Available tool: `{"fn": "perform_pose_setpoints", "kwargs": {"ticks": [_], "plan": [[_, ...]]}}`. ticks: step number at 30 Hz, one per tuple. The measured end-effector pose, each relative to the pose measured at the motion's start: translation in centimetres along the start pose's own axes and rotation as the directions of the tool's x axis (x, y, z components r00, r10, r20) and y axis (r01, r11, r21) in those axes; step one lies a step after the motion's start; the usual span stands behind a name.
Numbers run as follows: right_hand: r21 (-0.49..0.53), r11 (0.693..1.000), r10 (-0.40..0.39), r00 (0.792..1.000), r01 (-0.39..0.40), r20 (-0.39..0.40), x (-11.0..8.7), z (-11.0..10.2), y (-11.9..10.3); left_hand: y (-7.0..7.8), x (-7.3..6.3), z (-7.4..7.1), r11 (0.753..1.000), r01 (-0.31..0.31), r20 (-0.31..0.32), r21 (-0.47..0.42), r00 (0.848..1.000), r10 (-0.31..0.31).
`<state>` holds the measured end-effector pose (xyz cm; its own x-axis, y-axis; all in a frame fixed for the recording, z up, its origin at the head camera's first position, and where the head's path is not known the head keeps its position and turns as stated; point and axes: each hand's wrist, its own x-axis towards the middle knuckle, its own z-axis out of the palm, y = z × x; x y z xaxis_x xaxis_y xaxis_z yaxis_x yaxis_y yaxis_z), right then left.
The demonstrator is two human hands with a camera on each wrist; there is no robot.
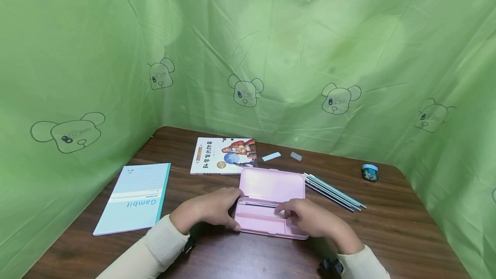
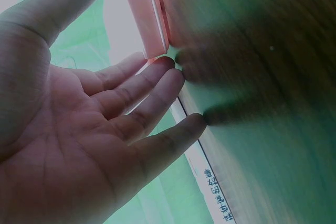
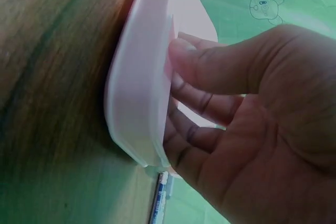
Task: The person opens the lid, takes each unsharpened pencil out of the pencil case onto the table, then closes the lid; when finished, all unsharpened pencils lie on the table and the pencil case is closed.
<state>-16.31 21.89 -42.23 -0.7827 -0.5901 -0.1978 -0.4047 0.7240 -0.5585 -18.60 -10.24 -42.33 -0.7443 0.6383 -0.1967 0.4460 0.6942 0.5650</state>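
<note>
A pink pencil case (image 1: pixel 271 184) lies with its lid folded back on the wooden table. Along the far compartment of its tray lies a slim silvery pencil or pen (image 1: pixel 257 203); its right end is hidden by fingers. My left hand (image 1: pixel 218 206) rests at the case's left end, thumb at the near corner. In the left wrist view its fingers (image 2: pixel 157 90) are nearly straight beside the pink edge. My right hand (image 1: pixel 306 216) reaches over the right end into the tray, fingers loosely bent, fingertips partly hidden behind the wall; nothing held shows.
A bundle of pencils (image 1: pixel 333 190) lies right of the case. Behind are an illustrated book (image 1: pixel 217 156), a pale blue strip (image 1: pixel 271 156) and a small grey block (image 1: pixel 296 156). A blue-lidded jar (image 1: pixel 370 172) stands far right, a notebook (image 1: pixel 135 197) lies left.
</note>
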Motion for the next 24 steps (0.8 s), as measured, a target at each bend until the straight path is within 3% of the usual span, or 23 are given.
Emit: {"fn": "perform_pose_setpoints", "kwargs": {"ticks": [18,24], "plan": [[0.081,0.994,-0.076,0.997,0.077,-0.021,-0.2,0.1,0.4,0.2,-0.2,-0.1,1.000,-0.007,-0.004,0.008,1.000,0.007],[0.086,0.993,-0.069,0.991,0.079,-0.115,-0.5,-0.8,0.8,0.2,-0.1,-0.1,1.000,-0.002,-0.002,0.010,1.000,0.002]]}}
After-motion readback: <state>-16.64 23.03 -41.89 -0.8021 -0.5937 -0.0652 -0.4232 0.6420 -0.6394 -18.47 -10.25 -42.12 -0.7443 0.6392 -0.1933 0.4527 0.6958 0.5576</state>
